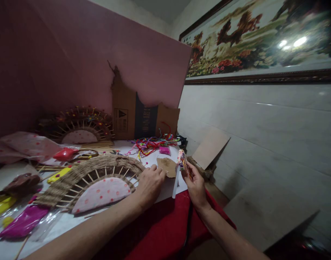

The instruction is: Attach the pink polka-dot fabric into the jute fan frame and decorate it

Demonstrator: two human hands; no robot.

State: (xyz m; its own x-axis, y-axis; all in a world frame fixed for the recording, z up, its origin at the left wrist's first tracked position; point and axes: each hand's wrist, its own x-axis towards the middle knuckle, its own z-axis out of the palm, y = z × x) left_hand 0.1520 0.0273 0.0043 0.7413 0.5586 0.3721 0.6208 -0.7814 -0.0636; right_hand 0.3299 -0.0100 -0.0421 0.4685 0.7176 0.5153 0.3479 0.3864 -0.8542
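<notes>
My right hand [194, 186] grips a hot glue gun [184, 162] with a multicoloured patterned body. A whitish glue stick [176, 184] sticks out of it, slanting down. My left hand [151, 182] is at the right end of a half-round fan [92, 173] made of twine-wrapped sticks. Its fingers are curled together, and what they hold, if anything, is hidden. Pink fabric with red dots [103, 194] covers the fan's inner half circle. A small pink ball [146, 163] shows just above my left hand. Between the hands lies a scrap of brown cardboard [167, 167], stained in the middle.
Behind stands a second fan [80, 131] with coloured balls. Colourful pipe cleaners [151, 144] lie near torn cardboard [124, 108]. Magenta [26, 220] and red [64, 154] clay packs are at left. A black cord [188, 224] crosses the red cloth [165, 224]. The tiled wall [263, 126] bounds the right.
</notes>
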